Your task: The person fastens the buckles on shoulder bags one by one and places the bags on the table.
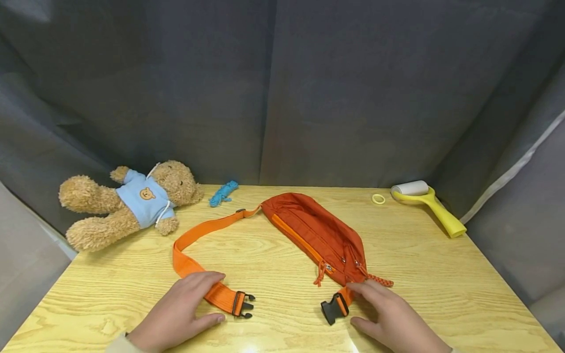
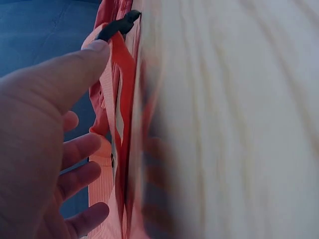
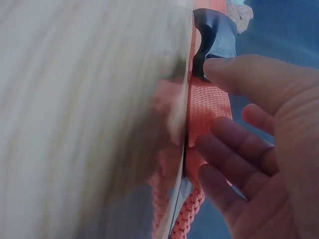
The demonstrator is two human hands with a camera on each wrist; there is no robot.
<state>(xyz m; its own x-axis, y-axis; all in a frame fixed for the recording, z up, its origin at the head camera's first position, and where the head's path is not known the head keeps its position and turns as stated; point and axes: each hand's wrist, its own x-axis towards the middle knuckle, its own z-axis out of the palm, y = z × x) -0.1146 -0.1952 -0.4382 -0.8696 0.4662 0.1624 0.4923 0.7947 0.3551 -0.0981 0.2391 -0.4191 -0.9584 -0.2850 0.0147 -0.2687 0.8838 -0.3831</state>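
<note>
An orange-red waist bag (image 1: pixel 318 235) lies in the middle of the wooden table (image 1: pixel 441 279). Its orange strap (image 1: pixel 194 235) loops to the left and ends in a black pronged buckle (image 1: pixel 243 304). My left hand (image 1: pixel 194 301) rests flat on that strap just behind the buckle, thumb on the table. The left wrist view shows the left hand (image 2: pixel 45 124) with its thumb stretched along the strap (image 2: pixel 122 114). My right hand (image 1: pixel 371 306) touches the short strap end beside the black socket buckle (image 1: pixel 333 310). In the right wrist view, the right hand (image 3: pixel 264 124) has its thumb against this buckle (image 3: pixel 214 40). The two buckles lie apart.
A teddy bear (image 1: pixel 128 201) in a blue shirt lies at the back left, with a blue cord bundle (image 1: pixel 222 192) beside it. A yellow ring (image 1: pixel 378 198) and a yellow lint roller (image 1: pixel 425 203) sit at the back right. Dark curtains enclose the table.
</note>
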